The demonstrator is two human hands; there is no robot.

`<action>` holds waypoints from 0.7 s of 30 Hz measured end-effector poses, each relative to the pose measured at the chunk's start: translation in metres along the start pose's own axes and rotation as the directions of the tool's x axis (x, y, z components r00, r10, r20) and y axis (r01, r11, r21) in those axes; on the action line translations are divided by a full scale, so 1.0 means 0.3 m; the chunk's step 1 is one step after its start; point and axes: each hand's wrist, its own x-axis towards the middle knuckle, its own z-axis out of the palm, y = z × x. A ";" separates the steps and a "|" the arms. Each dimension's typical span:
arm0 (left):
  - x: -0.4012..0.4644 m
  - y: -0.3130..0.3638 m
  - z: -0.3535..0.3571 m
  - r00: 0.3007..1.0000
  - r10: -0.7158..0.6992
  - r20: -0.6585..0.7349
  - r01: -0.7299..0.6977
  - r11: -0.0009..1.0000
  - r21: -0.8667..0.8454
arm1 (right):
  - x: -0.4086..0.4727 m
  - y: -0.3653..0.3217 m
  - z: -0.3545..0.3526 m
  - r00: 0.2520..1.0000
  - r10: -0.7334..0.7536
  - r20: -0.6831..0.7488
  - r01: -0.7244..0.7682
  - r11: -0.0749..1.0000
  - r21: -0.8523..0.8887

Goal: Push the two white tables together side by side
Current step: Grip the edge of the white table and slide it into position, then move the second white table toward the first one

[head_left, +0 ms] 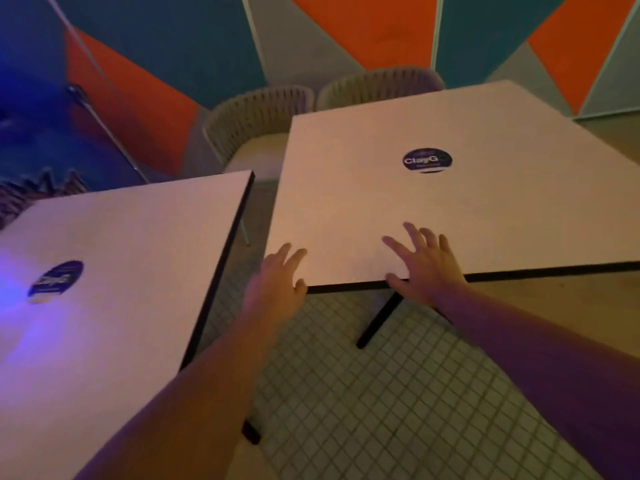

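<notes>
Two white square tables with black edges stand apart, each with a round dark sticker. The left table (114,258) fills the lower left. The right table (467,209) sits further back and is turned at an angle. A narrow gap of floor runs between them. My left hand (277,282) is at the right table's near left corner, fingers spread on top and thumb against the edge. My right hand (426,268) lies flat on the same table's near edge with fingers apart.
Two pale woven chairs (259,116) (377,86) stand behind the tables against a wall painted orange, teal and grey. Black table legs (379,317) reach onto a small-tiled floor (398,393) in front of me.
</notes>
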 end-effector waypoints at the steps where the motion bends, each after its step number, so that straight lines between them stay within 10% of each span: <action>1: -0.028 -0.047 -0.022 0.999 -0.034 -0.008 0.034 0.999 0.002 | 0.009 -0.059 -0.009 0.999 -0.034 0.006 0.033 0.999 0.032; 10: -0.406 -0.715 -0.138 0.957 -0.288 -0.032 0.290 0.954 0.077 | -0.048 -0.939 -0.080 0.930 -0.366 0.017 0.353 0.907 0.231; 21: -0.806 -1.325 -0.018 0.952 -0.292 0.089 0.293 0.956 0.007 | -0.202 -1.735 0.084 0.901 -0.386 0.200 0.318 0.899 0.300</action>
